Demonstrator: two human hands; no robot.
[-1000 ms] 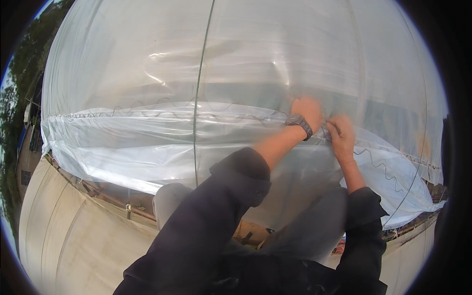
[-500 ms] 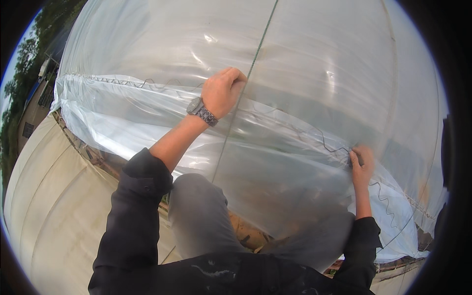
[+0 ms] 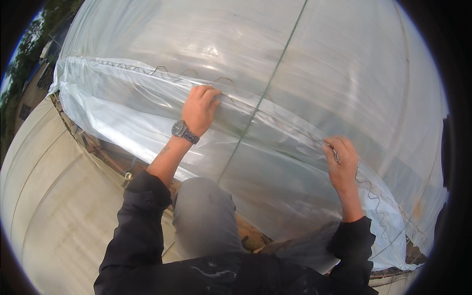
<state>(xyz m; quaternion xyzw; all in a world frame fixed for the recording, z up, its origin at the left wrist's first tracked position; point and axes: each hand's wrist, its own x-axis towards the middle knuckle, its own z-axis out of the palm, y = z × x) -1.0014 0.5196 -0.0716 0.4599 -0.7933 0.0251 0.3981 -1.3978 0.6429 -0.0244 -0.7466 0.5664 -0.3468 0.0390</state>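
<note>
A clear plastic film [image 3: 231, 44] is stretched over a curved frame, with a lengthwise seam across the middle. My left hand [image 3: 199, 110], with a dark watch on the wrist, is closed on the film at this seam, its fingers bent over the edge. A zigzag spring wire [image 3: 376, 196] runs along the seam. My right hand [image 3: 342, 160] pinches the wire between thumb and fingers; its loose end dangles below that hand. Between the two hands a green rope [image 3: 265, 88] crosses the film.
Loose white film [image 3: 103, 118] hangs below the seam. A beige covered roof [image 3: 54, 196] lies at lower left, beside a narrow gap with rails [image 3: 98, 155]. My grey-trousered knee [image 3: 201, 211] is bent against the film. Trees [image 3: 24, 54] show at far left.
My left hand has moved left along the seam, away from the green rope. My right hand has come a little left with the wire, and the view has shifted slightly.
</note>
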